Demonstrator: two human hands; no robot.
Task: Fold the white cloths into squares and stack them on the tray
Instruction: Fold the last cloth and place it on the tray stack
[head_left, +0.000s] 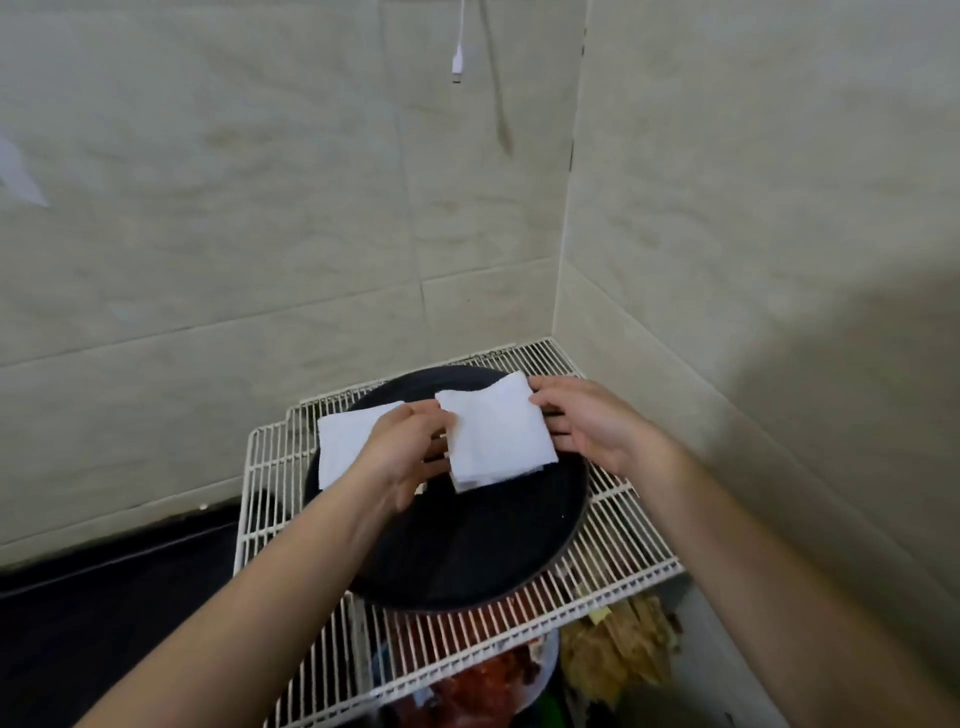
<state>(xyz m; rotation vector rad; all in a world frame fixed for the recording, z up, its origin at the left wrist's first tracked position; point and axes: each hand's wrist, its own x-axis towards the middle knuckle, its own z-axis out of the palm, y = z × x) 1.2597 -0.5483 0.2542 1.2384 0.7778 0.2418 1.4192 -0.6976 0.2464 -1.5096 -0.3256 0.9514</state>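
Below, a wire rack (631, 525) bears the dark tray (467, 551); a flat cloth (340, 441) lies left of our fingers (423, 415); left hand (400, 457) and right hand (589, 423) pinch a thick folded square (493, 434).

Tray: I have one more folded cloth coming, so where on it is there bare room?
The tray is bare across its near half, between the folded cloth and the front rim. The far half is crowded: that cloth, a second cloth, the left hand and right hand.
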